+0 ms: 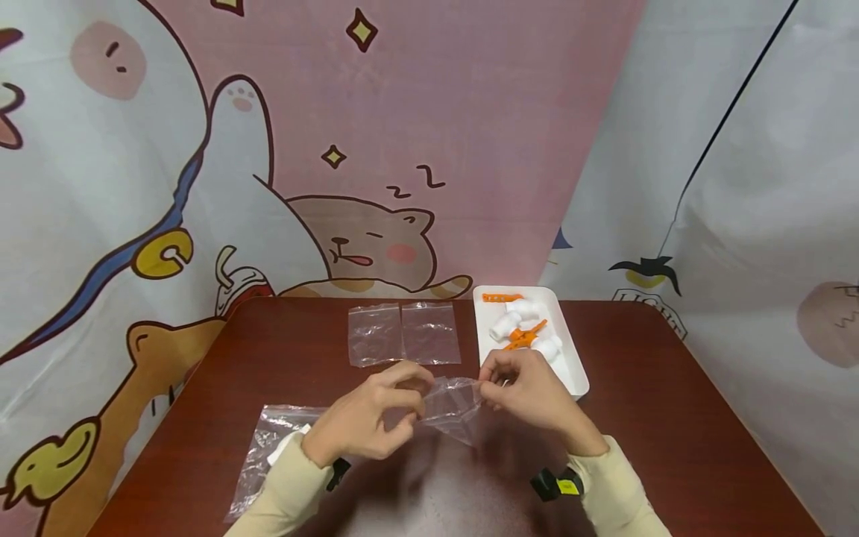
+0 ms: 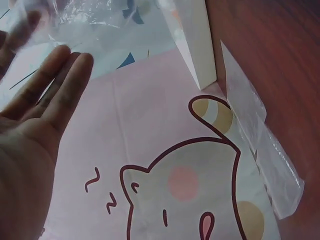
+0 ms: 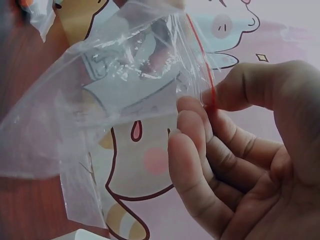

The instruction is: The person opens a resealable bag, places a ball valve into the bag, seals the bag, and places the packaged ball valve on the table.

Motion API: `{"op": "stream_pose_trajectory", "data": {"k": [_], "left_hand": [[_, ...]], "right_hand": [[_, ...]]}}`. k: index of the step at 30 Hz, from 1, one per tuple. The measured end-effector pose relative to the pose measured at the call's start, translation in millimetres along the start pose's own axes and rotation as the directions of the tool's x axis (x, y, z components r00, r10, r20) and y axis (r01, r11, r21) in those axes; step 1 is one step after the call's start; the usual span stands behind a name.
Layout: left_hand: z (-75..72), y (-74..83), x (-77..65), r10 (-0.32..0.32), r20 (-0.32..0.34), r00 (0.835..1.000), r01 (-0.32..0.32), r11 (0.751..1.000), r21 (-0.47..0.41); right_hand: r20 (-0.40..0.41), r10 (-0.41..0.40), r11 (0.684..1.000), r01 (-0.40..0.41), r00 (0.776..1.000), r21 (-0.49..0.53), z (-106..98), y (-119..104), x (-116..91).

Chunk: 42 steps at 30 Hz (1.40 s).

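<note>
A clear zip bag (image 1: 451, 406) with a red line along its mouth is spread between the two hands above the table. My right hand (image 1: 526, 391) pinches the red-lined edge between thumb and index finger, the other fingers curled below. At the bag's opposite side, my left hand (image 1: 372, 410) holds the plastic; in the left wrist view some of its fingers (image 2: 75, 85) stretch out nearly straight, and the grip itself is partly hidden. Beneath the left forearm lies another zip bag (image 1: 251, 455) with something white in it, mostly covered by the sleeve.
Two flat clear bags (image 1: 403, 335) lie side by side towards the table's back edge. Right of them, a white tray (image 1: 569, 365) carries white pipe-like fittings (image 1: 505, 326) and orange plastic pieces (image 1: 502, 297). A printed cloth (image 1: 496, 149) hangs behind the table.
</note>
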State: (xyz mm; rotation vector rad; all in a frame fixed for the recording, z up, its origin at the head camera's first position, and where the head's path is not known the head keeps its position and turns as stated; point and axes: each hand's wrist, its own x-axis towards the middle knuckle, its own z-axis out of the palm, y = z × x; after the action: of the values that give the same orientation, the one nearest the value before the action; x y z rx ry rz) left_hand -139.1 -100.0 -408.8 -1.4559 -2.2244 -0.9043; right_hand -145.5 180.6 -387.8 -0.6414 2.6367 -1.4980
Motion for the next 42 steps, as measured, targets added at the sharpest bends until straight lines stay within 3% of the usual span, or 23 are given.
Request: {"op": "stream_pose_trajectory", "data": {"k": [9, 21, 26, 34, 42], "left_hand": [[1.8, 0.9, 3.1, 0.065, -0.112, 0.992, -0.076, 0.993, -0.092], [7.7, -0.5, 1.9, -0.062, -0.190, 0.980, 0.033, 0.988, -0.150], [9.0, -5.1, 1.9, -0.103, -0.223, 0.969, 0.072, 0.987, -0.141], [5.7, -9.1, 2.1, -0.163, -0.235, 0.958, 0.131, 0.980, -0.149], [4.1, -13.3, 2.3, -0.187, -0.251, 0.950, 0.149, 0.975, -0.163]], "right_hand": [[0.092, 0.115, 0.990, -0.122, 0.989, 0.073, -9.3, 1.1, -2.1], [0.115, 0.056, 0.997, -0.062, 0.992, 0.051, -5.0, 4.3, 1.5], [0.078, 0.052, 0.997, -0.055, 0.996, 0.047, -6.7, 2.4, 3.9], [-0.070, 0.068, 0.994, -0.074, 0.995, -0.083, -21.3, 14.7, 12.1], [-0.083, 0.076, 0.989, -0.086, 0.994, -0.117, -39.6, 43.6, 21.5]]}}
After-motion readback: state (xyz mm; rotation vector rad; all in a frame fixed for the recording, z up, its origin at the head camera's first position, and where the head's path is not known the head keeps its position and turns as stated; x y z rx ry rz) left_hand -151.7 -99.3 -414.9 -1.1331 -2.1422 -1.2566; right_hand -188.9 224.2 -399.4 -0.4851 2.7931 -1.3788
